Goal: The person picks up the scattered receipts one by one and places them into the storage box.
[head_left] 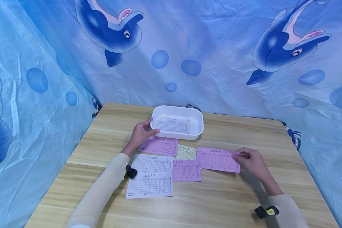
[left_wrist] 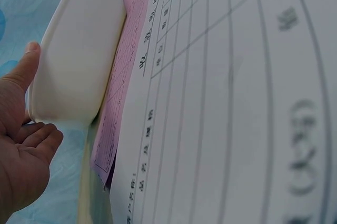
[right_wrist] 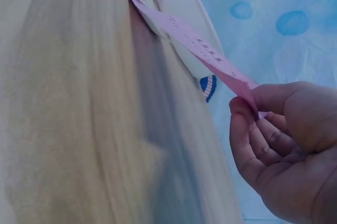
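My left hand (head_left: 139, 135) holds the near left corner of a white plastic tray (head_left: 196, 124), thumb at the rim and fingers by the outer wall. Inside the tray lies a white printed receipt form (head_left: 171, 126). Between thumb and fingers, my right hand (head_left: 253, 162) pinches the right end of a pink receipt form (head_left: 216, 160); the right wrist view shows this form (right_wrist: 192, 45) raised at the pinched end. Just in front of the tray lie another pink form (head_left: 159, 146), a pale yellow-green form (head_left: 186, 153) and a lower pink form (head_left: 186, 171), partly overlapping.
Two white forms (head_left: 149, 186) overlap on the wooden table (head_left: 216, 202), below my left wrist. Blue cloth with dolphins (head_left: 222, 88) hangs behind the table and along its sides. Dark blue tassels (head_left: 294, 136) show at the table's back edge.
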Tool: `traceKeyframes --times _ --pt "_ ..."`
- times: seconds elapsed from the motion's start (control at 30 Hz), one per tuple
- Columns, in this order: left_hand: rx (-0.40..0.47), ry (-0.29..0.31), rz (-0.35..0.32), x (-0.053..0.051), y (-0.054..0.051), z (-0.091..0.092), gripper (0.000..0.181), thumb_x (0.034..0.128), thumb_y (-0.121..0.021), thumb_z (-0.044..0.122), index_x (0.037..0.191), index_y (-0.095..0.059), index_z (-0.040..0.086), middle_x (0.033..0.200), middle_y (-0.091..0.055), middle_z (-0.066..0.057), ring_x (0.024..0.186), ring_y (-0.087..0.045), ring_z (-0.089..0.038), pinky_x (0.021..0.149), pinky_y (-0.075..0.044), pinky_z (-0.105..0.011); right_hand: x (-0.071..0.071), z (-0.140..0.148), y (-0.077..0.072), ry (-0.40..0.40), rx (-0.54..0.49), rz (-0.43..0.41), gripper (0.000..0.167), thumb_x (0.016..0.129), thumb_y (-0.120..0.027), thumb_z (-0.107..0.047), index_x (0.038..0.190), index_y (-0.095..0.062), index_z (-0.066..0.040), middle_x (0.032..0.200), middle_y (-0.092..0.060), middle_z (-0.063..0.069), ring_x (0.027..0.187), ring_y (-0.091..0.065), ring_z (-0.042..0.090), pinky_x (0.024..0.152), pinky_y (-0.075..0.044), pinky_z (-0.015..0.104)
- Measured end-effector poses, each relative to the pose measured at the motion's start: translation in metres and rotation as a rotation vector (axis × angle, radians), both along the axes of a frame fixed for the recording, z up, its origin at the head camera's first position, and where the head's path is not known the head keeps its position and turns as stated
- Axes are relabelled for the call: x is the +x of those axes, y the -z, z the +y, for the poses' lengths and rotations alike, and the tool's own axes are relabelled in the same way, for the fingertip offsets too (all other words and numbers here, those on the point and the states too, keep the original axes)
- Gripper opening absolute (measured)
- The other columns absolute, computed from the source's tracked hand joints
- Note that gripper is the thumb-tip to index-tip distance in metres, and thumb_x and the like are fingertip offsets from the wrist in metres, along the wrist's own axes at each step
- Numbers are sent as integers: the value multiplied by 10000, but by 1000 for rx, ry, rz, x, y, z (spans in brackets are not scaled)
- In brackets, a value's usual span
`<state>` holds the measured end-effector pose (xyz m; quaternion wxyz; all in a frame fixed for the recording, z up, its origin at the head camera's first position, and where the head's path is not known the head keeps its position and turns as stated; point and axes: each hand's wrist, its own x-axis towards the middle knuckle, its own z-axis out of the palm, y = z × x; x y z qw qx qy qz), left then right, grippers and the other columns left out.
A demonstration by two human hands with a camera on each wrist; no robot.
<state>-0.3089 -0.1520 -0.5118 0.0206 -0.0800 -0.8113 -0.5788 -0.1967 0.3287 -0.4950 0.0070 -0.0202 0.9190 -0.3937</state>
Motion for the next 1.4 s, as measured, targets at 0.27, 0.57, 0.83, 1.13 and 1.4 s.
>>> traceKeyframes --times 0.27,0.57,0.83,1.13,1.4 --pt "7 3 1 0 1 0 900 834 -861 368 1535 -419 18 1580 -431 -140 1391 -509 -301 1107 -475 -373 -4 0 -8 32 -65 15 306 968 -733 -313 1127 -720 -52 978 -713 101 824 -660 146 663 -591 261" --pt "11 7 -8 -1 1 -1 886 841 -861 349 1537 -420 25 1586 -425 -133 1397 -500 -319 1115 -469 -388 -10 -7 -24 36 -134 33 344 974 -725 -313 1154 -708 -20 998 -709 112 824 -655 112 670 -582 237" --pt "11 13 1 -2 1 -1 914 831 -856 399 1541 -414 29 1595 -417 -122 1399 -500 -308 1103 -478 -366 -19 -14 -40 33 -149 62 374 975 -722 -327 1169 -703 -9 1024 -703 125 840 -650 89 703 -594 216" --pt "8 11 6 -2 1 -1 892 839 -856 373 1539 -422 31 1593 -419 -130 1400 -497 -324 1103 -476 -365 -38 -29 -55 50 -179 45 467 962 -728 -386 1211 -691 7 1101 -710 176 868 -674 75 725 -596 188" --pt "8 11 -7 -1 0 -1 900 833 -857 383 1541 -420 39 1599 -408 -124 1396 -505 -299 1100 -483 -362 -59 -50 -66 99 -214 28 522 940 -736 -450 1230 -690 -19 1117 -704 144 879 -673 85 732 -584 173"
